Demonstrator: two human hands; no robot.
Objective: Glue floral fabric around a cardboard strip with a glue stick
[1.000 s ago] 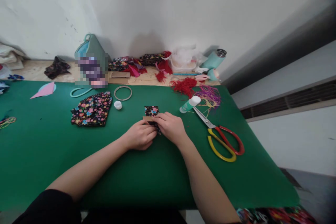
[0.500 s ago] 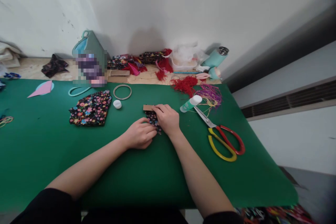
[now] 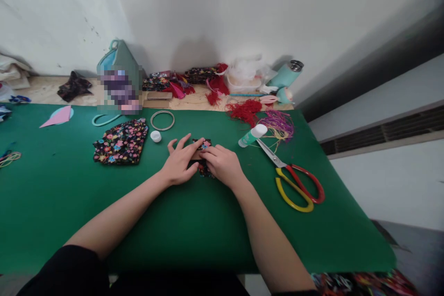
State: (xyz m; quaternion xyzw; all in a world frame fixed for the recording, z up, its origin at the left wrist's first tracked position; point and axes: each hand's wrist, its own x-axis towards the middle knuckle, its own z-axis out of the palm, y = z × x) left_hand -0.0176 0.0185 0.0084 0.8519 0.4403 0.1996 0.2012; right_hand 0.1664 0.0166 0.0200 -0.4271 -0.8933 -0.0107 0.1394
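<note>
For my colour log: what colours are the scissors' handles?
The scissors have a yellow handle and a red handle, best seen in the head view.

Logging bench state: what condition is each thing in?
Left hand, open, fingers spread
Right hand, fingers bent
Cardboard strip, under fingers of both
Floral piece, partly covered
Scissors, blades look closed
Pouch, open
White cap, loose
Glue stick, capped or not unclear
Ring, lying flat

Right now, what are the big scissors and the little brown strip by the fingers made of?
The scissors have shiny, silvery blades, probably steel; their smooth, glossy red and yellow handles look like plastic or a plastic coating. The brown strip between the left hand and right hand looks like cardboard: dull, tan and straight-edged, though thick paper is possible.
</note>
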